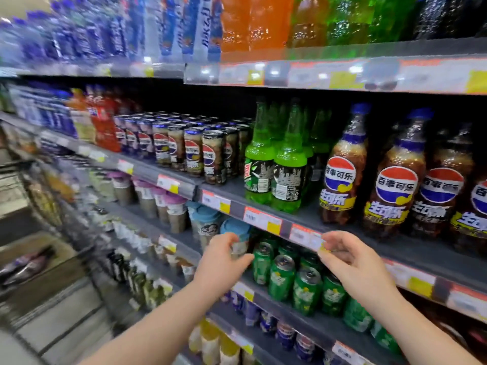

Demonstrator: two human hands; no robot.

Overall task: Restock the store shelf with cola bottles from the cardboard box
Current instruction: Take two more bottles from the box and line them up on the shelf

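Note:
Several brown cola bottles (342, 177) with blue caps and red-white-blue labels stand upright on the grey middle shelf (229, 189), at the right. My left hand (224, 262) hovers in front of the shelf below, with loosely curled fingers that hold nothing. Over to the right, my right hand (350, 259) is raised with its fingertips close to the price strip (303, 234) on the shelf edge. It is also empty. At the lower left, dark bottles (26, 264) lie in a blurred brownish container that may be the cardboard box.
Green bottles (287, 164) stand left of the cola, and cola cans (213, 156) further left. Green cans (282, 277) and capped cups (174, 206) fill the shelf below. Orange, green and blue drinks line the top shelf (290, 72). The aisle floor runs along the lower left.

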